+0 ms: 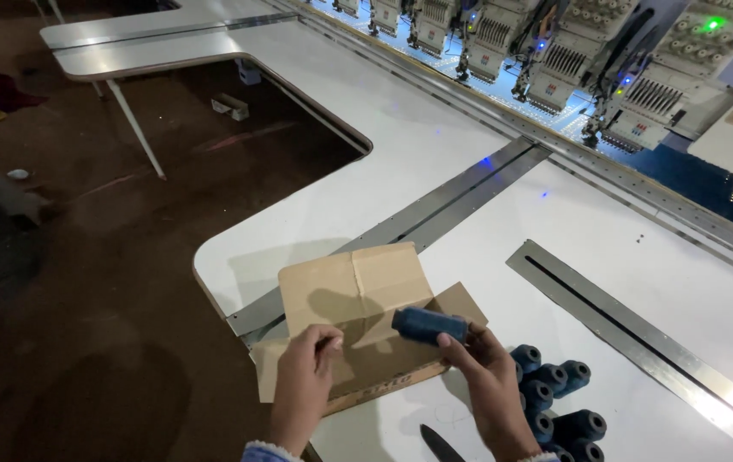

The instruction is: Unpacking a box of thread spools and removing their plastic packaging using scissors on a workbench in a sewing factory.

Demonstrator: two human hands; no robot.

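We hold the blue thread spool [429, 325] in our right hand [486, 364], fingers closed on its right end; its long axis points left, above the cardboard box [358, 295]. Our left hand [308, 364] pinches the box flap.

One camera only, worn on the person's head, looked down and forward over a white table [435, 154]. It sat close above the hands: the left hand [305, 376] and right hand [490, 376] filled the bottom edge, cut off at the wrists. The view faced along the table toward a row of machines [554, 51] at the top right. The dark floor [84, 282] on the left was probably too dim to read.
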